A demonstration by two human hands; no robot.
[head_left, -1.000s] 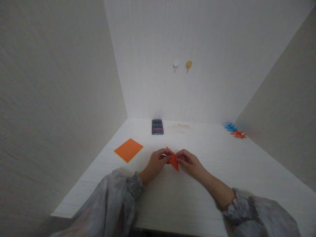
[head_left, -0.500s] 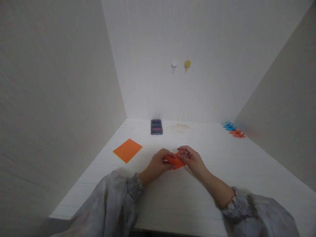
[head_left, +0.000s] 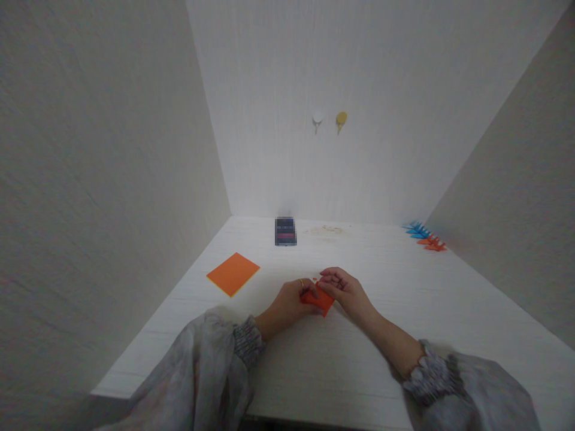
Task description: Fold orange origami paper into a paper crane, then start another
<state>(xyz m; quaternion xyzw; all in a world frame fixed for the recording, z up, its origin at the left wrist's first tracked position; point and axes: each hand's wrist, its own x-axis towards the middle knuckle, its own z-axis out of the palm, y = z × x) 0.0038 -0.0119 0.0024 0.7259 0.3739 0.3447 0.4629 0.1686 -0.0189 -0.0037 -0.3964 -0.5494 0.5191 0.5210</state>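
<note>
A partly folded piece of orange paper (head_left: 324, 301) is held between both hands above the white table. My left hand (head_left: 294, 301) grips its left side, thumb below and fingers on top, with a ring on one finger. My right hand (head_left: 344, 286) pinches its upper right edge between thumb and fingers. Some of the paper's folds are hidden behind the fingers. Left of my left hand, a flat stack of orange paper squares (head_left: 233, 274) with a yellow edge lies on the table.
A dark, blurred-out phone-like object (head_left: 286, 231) is at the back of the white table (head_left: 359, 371). Blue folded paper figures (head_left: 417, 230) and orange ones (head_left: 432, 242) stand at the right wall. A white hook (head_left: 317, 118) and a yellow hook (head_left: 341, 118) are on the back wall.
My left hand has shifted slightly down and right, and the orange paper has turned, its lower corner now pointing nearer to me. My right hand has hardly moved.
</note>
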